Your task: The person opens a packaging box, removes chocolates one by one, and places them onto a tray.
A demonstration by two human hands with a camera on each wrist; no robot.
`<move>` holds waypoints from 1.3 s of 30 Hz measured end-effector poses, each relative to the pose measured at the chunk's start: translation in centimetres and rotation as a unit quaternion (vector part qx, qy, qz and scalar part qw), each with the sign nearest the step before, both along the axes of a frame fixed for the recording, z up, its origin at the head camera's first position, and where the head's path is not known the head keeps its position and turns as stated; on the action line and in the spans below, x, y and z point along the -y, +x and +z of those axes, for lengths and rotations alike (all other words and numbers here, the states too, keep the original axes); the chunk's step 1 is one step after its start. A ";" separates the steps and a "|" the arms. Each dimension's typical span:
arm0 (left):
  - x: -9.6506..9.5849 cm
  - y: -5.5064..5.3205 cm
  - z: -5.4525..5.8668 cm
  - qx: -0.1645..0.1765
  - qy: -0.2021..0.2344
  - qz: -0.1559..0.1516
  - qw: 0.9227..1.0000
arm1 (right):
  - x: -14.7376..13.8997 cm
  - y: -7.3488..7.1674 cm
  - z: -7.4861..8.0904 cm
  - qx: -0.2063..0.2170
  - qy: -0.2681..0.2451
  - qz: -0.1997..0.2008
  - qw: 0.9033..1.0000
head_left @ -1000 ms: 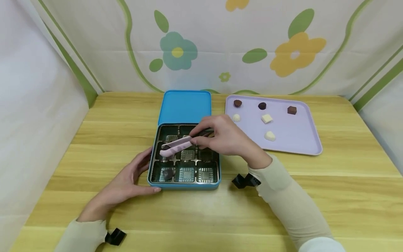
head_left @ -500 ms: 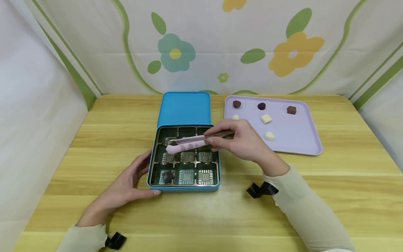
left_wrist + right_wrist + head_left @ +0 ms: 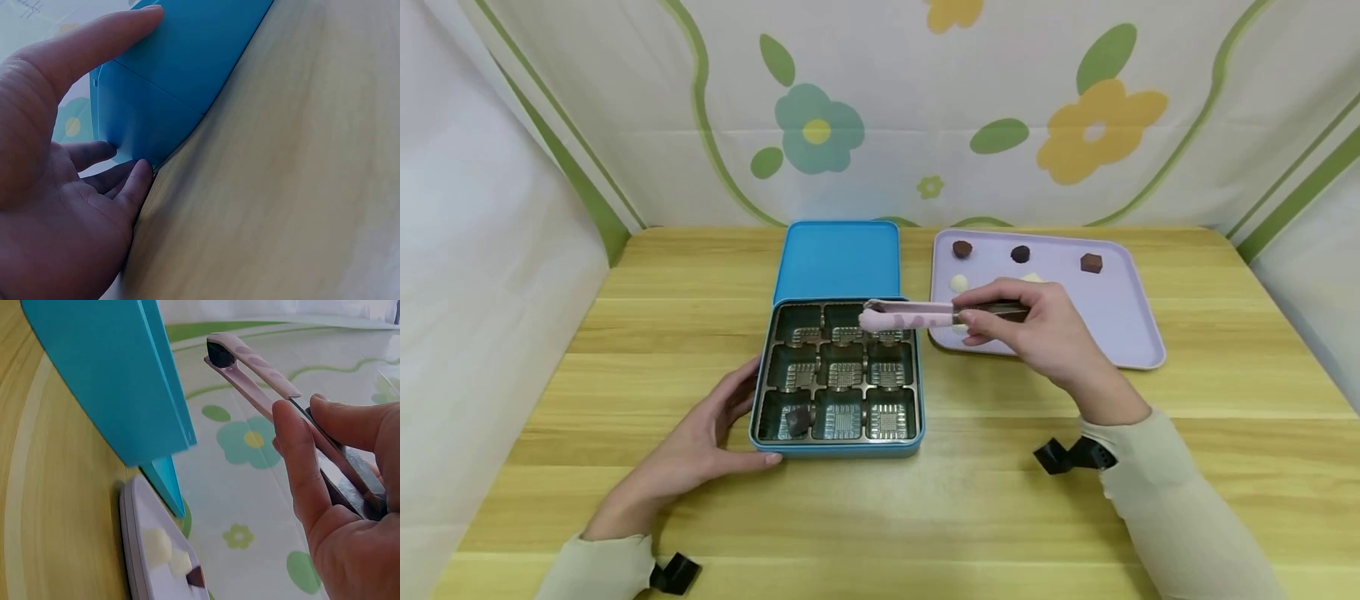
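My right hand (image 3: 1041,329) pinches a pair of metal tongs (image 3: 913,320) with pink tips, pointing left above the back right of a blue tin (image 3: 842,451). In the right wrist view, a small dark chocolate (image 3: 220,355) sits clamped between the tong tips. The tin stands open and holds a plastic insert split into square compartments. One dark chocolate (image 3: 798,420) lies in its front left compartment. My left hand (image 3: 703,437) rests against the tin's front left corner, thumb along the front wall and fingers against the left side, as the left wrist view also shows.
Behind the tin its blue lid (image 3: 838,260) lies folded back. To the right is a lavender tray (image 3: 1120,337) with several brown and white chocolates, partly hidden by my right hand. A patterned cloth (image 3: 895,150) hangs behind the wooden table (image 3: 970,517).
The right hand and tongs have moved right and slightly back, from over the tin's middle left compartment to its back right, carrying the dark chocolate. The left hand keeps its place on the tin.
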State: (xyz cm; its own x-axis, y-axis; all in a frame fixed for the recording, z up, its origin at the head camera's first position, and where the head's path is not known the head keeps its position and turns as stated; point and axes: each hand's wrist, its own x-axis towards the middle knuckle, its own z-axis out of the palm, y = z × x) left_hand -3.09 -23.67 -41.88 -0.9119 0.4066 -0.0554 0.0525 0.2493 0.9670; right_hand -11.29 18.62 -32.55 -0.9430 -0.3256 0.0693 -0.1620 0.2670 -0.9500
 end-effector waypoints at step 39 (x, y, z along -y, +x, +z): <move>0.2 0.0 -0.3 -0.003 -0.003 0.002 1.000 | -18.8 1.1 -2.0 0.051 -0.183 -0.260 0.947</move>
